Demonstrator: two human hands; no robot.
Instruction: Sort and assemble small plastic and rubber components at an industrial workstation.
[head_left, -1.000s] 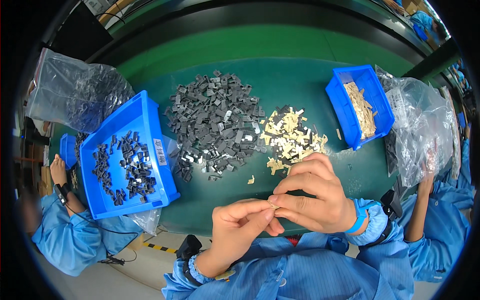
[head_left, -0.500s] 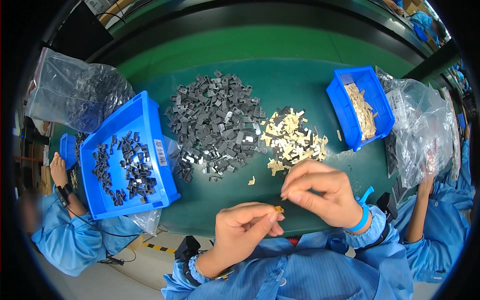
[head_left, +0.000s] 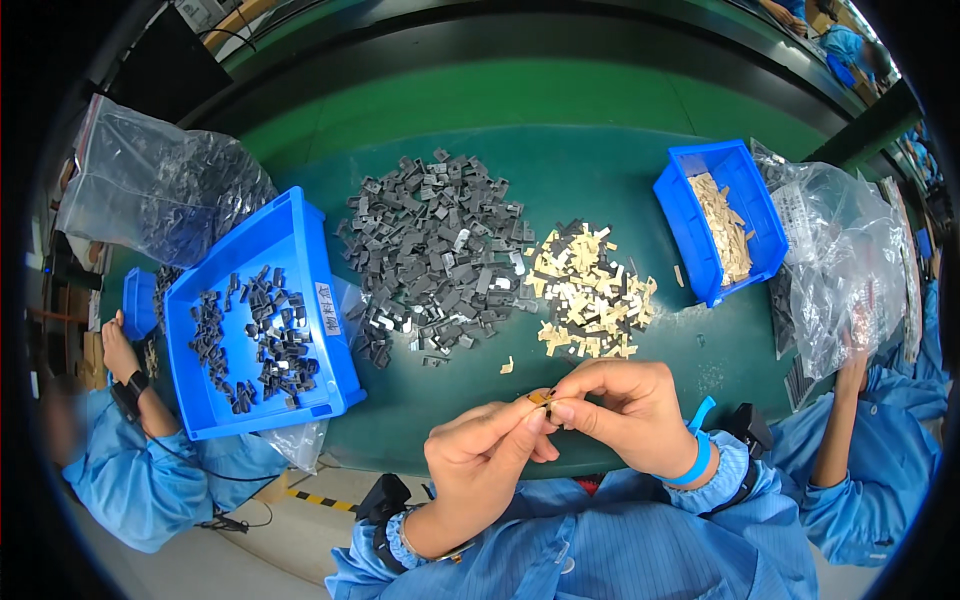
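Between the thumb and forefinger of my left hand [head_left: 485, 440] is a small orange-yellow and dark piece [head_left: 541, 397]. My right hand [head_left: 632, 412] is closed in a pinch, its fingertips touching that piece from the right. Whatever those right fingertips hold is mostly hidden. Just beyond my hands lies a heap of small cream and black pieces [head_left: 590, 290], with one loose cream piece [head_left: 507, 365] nearer me. A larger heap of dark grey plastic clips [head_left: 435, 260] is spread to its left.
A large blue bin [head_left: 345, 375] with dark clips stands left, a smaller blue bin [head_left: 690, 240] with tan strips at right. Clear plastic bags [head_left: 130, 190] flank the green table [head_left: 600, 155]. Co-workers in blue sit at left [head_left: 170, 490] and right [head_left: 870, 470].
My right hand has moved left and slightly down, bringing its fingertips against the piece in my left hand. The left hand stays nearly in place, still pinching.
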